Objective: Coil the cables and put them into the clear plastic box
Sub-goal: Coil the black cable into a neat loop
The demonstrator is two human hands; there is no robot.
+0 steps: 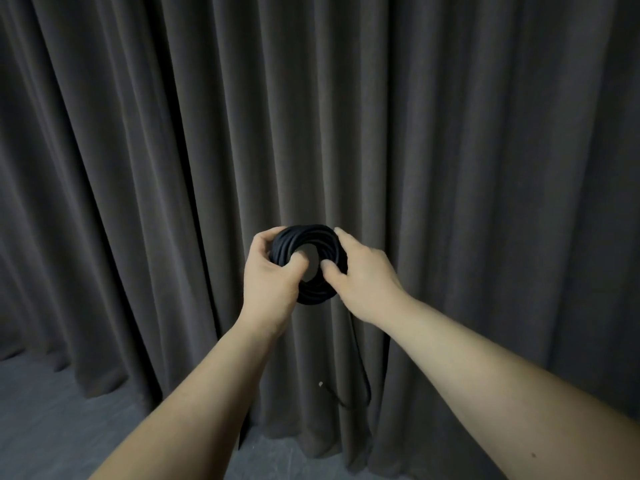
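The black cable coil [310, 263] is held in mid-air in front of a dark pleated curtain [467, 150], between both hands. The left hand [268, 271] grips the coil's left side, fingers curled over the outer edge and thumb pressed into the central opening. The right hand [362, 275] holds the right side, thumb at the inner rim, fingers wrapped behind (their tips are hidden). A loose tail [362, 368] hangs below the coil, its end near the grey floor [52, 427].
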